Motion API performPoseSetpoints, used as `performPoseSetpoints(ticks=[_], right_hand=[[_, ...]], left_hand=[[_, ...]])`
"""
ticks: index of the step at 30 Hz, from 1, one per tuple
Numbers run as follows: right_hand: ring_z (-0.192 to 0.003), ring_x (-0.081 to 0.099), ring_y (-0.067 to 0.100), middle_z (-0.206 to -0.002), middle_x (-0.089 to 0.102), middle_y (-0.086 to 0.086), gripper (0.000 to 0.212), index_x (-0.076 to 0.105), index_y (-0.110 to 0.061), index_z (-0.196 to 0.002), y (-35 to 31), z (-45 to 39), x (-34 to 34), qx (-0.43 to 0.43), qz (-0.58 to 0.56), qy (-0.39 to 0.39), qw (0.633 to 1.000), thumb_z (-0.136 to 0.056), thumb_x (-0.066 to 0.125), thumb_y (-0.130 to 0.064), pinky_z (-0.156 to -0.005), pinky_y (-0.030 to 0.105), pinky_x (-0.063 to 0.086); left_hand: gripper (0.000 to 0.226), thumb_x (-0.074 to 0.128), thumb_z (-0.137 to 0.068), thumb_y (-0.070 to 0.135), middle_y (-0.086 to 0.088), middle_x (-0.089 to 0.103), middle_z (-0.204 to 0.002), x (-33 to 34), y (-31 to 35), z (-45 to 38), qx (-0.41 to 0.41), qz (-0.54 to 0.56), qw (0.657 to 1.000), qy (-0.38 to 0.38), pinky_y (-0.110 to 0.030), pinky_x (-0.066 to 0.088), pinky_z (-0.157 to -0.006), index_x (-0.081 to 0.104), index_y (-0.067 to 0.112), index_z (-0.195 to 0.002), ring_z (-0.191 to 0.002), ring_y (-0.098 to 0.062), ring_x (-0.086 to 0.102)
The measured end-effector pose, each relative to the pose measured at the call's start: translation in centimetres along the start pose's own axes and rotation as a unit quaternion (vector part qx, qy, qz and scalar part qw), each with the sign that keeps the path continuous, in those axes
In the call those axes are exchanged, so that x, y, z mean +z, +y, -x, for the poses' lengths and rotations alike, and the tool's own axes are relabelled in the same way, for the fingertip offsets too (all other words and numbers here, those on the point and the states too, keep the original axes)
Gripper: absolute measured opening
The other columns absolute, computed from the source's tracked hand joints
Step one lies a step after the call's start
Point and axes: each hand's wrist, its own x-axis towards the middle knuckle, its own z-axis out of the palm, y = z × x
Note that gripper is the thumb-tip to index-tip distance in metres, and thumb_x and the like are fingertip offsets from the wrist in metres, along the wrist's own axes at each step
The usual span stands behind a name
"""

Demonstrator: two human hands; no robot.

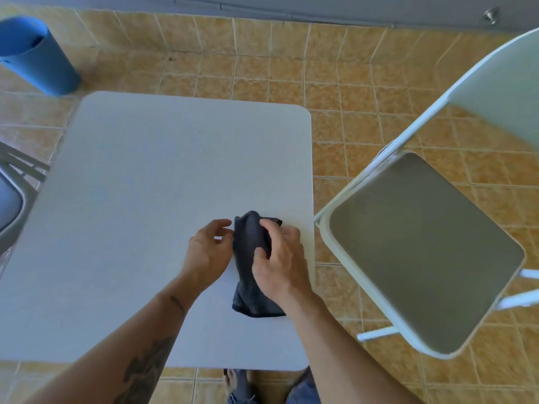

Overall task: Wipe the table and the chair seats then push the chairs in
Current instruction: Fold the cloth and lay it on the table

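A square white table (140, 185) fills the middle of the view. A dark grey cloth (248, 243) is bunched up above the table's near right part, its lower end drooping toward the surface. My right hand (280, 258) grips the cloth from the right, thumb and fingers wrapped around it. My left hand (207, 249) is just left of the cloth, fingers curled and apart, fingertips at its edge. A white folding chair (423, 252) with a grey seat stands right of the table, pulled out and turned at an angle. A second chair (11, 205) shows at the left edge.
A blue bin (38, 56) stands on the tan tiled floor beyond the table's far left corner. A grey wall runs along the top. My feet and jeans (300, 389) show below the table's near edge.
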Motion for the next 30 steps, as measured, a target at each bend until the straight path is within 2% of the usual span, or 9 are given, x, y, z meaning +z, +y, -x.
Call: performPoseSetpoints(ticks=[3, 7, 9, 12, 14, 17, 20, 24, 30], right_hand=[[-0.119, 0.047, 0.024, -0.133, 0.041, 0.002, 0.052, 0.033, -0.036, -0.139, 1.0, -1.6, -0.8, 0.049, -0.042, 0.022, 0.998, -0.091, 0.042, -0.019, -0.096, 0.035, 0.041], [-0.125, 0.048, 0.027, -0.136, 0.048, 0.005, 0.069, 0.024, -0.034, -0.147, 1.4, -3.0, -1.2, 0.098, -0.056, -0.087, 0.990, -0.087, 0.050, -0.013, -0.102, 0.042, 0.043], [-0.115, 0.053, 0.025, -0.131, 0.051, 0.003, 0.067, 0.033, -0.033, -0.140, 1.3, -3.7, -1.3, 0.115, -0.058, -0.116, 0.985, -0.081, 0.051, -0.009, -0.090, 0.035, 0.048], [-0.093, 0.056, 0.018, -0.109, 0.056, 0.000, 0.048, 0.046, -0.031, -0.116, 1.4, -4.4, -1.8, 0.121, -0.068, -0.078, 0.987, -0.075, 0.049, -0.006, -0.067, 0.027, 0.045], [-0.090, 0.056, 0.019, -0.105, 0.054, 0.000, 0.037, 0.047, -0.030, -0.105, 1.8, -4.4, -2.0, 0.098, -0.054, 0.002, 0.994, -0.077, 0.050, -0.005, -0.063, 0.026, 0.041], [-0.092, 0.056, 0.022, -0.105, 0.048, 0.000, 0.031, 0.048, -0.029, -0.105, 2.0, -4.0, -1.9, 0.053, -0.007, 0.084, 0.995, -0.085, 0.051, -0.005, -0.067, 0.026, 0.042], [-0.105, 0.050, 0.027, -0.115, 0.045, 0.006, 0.039, 0.041, -0.027, -0.123, 2.4, -3.1, -1.8, 0.054, 0.040, 0.125, 0.990, -0.089, 0.055, -0.013, -0.079, 0.035, 0.045], [-0.109, 0.052, 0.031, -0.124, 0.044, 0.007, 0.053, 0.032, -0.028, -0.131, 2.9, -1.1, -1.2, 0.103, 0.047, 0.064, 0.991, -0.085, 0.059, -0.023, -0.085, 0.044, 0.049], [-0.104, 0.060, 0.030, -0.120, 0.058, 0.006, 0.062, 0.027, -0.024, -0.136, 3.2, 0.1, -0.6, 0.124, 0.015, -0.001, 0.992, -0.084, 0.056, -0.010, -0.085, 0.041, 0.051]], left_hand=[[0.037, 0.052, -0.092, 0.025, 0.010, 0.067, -0.100, 0.5, 0.2, -0.6, -0.022, 0.002, 1.000, -0.020, -0.013, 0.040, -0.061, 0.057, 0.024, -0.129, -0.086, -0.001, 0.060], [0.010, 0.059, -0.084, 0.020, -0.002, 0.070, -0.090, 1.4, 1.1, -1.3, -0.040, -0.021, 0.997, -0.055, -0.029, 0.051, -0.066, 0.067, 0.023, -0.090, -0.084, -0.019, 0.065], [0.010, 0.058, -0.084, 0.019, -0.006, 0.067, -0.092, 1.6, 1.6, -1.4, -0.048, -0.038, 0.997, -0.049, -0.030, 0.051, -0.062, 0.063, 0.018, -0.092, -0.080, -0.017, 0.062], [0.013, 0.051, -0.090, 0.019, -0.004, 0.062, -0.097, 1.0, 2.1, -1.9, -0.035, -0.072, 0.996, -0.027, -0.027, 0.045, -0.053, 0.053, 0.023, -0.102, -0.077, -0.013, 0.058], [0.016, 0.048, -0.094, 0.020, -0.007, 0.061, -0.099, 0.3, 2.3, -2.3, -0.029, -0.090, 0.995, -0.018, -0.032, 0.052, -0.056, 0.051, 0.026, -0.108, -0.077, -0.020, 0.062], [0.016, 0.048, -0.095, 0.022, -0.006, 0.061, -0.101, -0.3, 2.6, -2.3, -0.005, -0.126, 0.992, 0.019, -0.044, 0.059, -0.068, 0.049, 0.028, -0.110, -0.081, -0.027, 0.063], [0.024, 0.050, -0.092, 0.029, -0.003, 0.061, -0.106, 0.2, 2.7, -1.1, -0.015, -0.130, 0.990, 0.042, -0.048, 0.055, -0.079, 0.046, 0.025, -0.115, -0.090, -0.029, 0.062], [0.036, 0.051, -0.079, 0.041, -0.001, 0.059, -0.089, 1.0, 1.0, 1.7, -0.095, -0.192, 0.976, -0.044, -0.037, 0.051, -0.070, 0.045, 0.021, -0.109, -0.083, -0.025, 0.060], [0.023, 0.060, -0.083, 0.029, 0.003, 0.063, -0.088, 1.3, 0.0, 2.2, -0.070, -0.085, 0.991, -0.079, -0.029, 0.047, -0.059, 0.051, 0.023, -0.103, -0.079, -0.012, 0.059]])
